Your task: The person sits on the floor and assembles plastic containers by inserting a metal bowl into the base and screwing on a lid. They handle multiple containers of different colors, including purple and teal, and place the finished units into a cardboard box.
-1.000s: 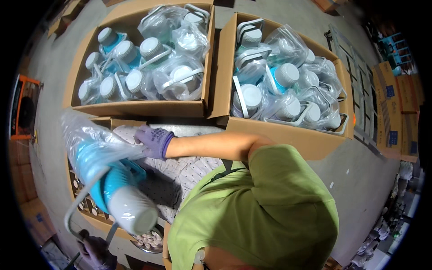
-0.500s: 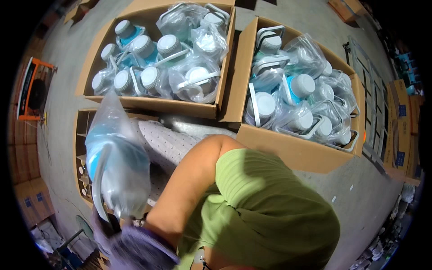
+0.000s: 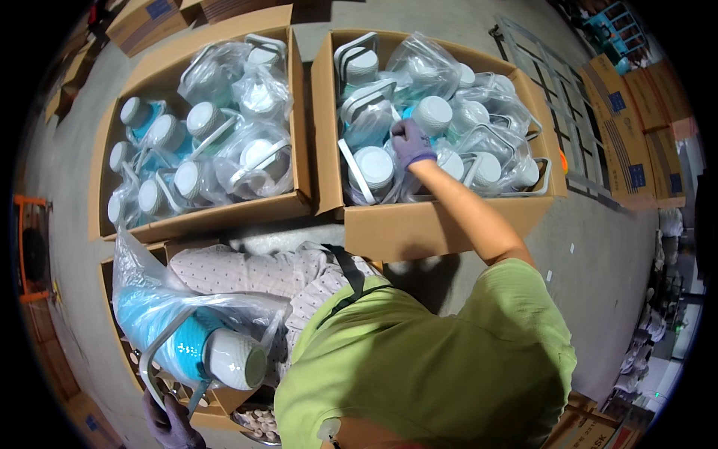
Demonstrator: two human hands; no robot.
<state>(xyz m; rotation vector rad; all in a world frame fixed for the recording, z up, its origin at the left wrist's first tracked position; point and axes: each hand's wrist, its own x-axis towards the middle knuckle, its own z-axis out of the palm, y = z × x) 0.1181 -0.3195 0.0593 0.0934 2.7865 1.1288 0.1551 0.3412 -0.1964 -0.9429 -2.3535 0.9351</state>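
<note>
In its purple glove, my left hand [image 3: 173,425] is closed on the grey handle of a blue jug [image 3: 188,337]. The jug lies tilted at the lower left with its white textured cap toward me, and a clear plastic bag drapes over it. My right hand [image 3: 413,142], also gloved, reaches into the right carton [image 3: 441,230] among bagged jugs. Its fingers are curled beside a white-capped jug [image 3: 432,116] with blue showing under the cap. They appear closed on that jug's handle, which the glove partly hides.
A left carton [image 3: 250,211] also holds several capped jugs in clear bags. Below it stands a divided carton [image 3: 108,292], largely covered by the held jug and my patterned trousers. A metal rack [image 3: 550,97] lies right of the cartons, near stacked boxes [image 3: 621,138].
My right arm has swung from the lower left across to the right carton, its hand now among the jugs. The bagged jug at left has tipped, its cap now showing. The view has shifted.
</note>
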